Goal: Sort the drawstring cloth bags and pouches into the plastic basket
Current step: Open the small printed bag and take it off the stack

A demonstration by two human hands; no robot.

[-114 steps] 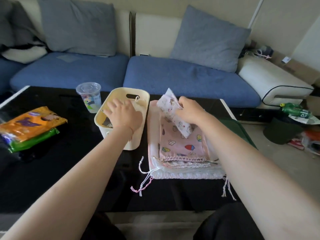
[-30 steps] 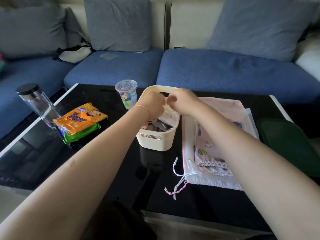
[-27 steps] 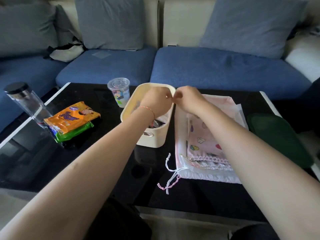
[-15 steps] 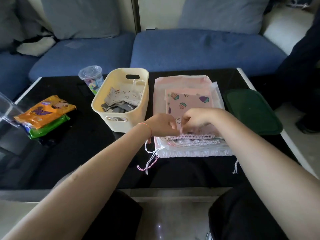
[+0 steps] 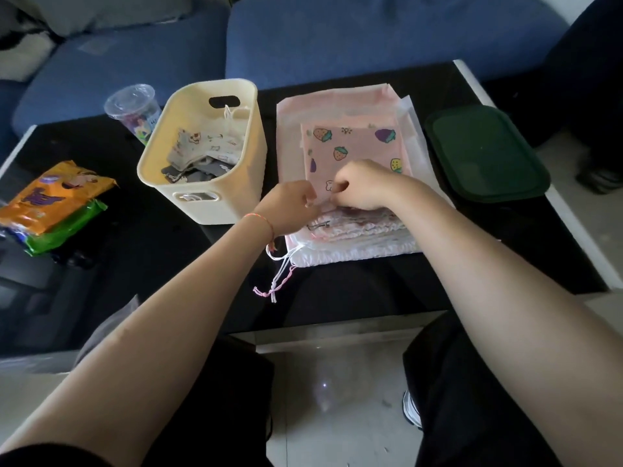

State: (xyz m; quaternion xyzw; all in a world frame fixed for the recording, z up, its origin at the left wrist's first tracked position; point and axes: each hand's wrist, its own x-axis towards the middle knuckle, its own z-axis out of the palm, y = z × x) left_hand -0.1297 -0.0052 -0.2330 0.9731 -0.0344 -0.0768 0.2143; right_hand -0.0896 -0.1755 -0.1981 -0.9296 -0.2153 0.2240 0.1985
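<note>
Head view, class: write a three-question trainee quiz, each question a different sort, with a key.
1. True or false: the basket stands right of the pink bags.
2. What covers the cup? A) clear lid B) spoon C) bag
3. Both hands pinch the top ____ at its near edge.

Key: 1 false; 2 A; 3 bag.

Your black table (image 5: 168,271) holds a cream basket (image 5: 232,193) and a pile of bags (image 5: 354,237). A cup (image 5: 133,107), snack packs (image 5: 50,203) and a green lid (image 5: 482,153) sit there too.
</note>
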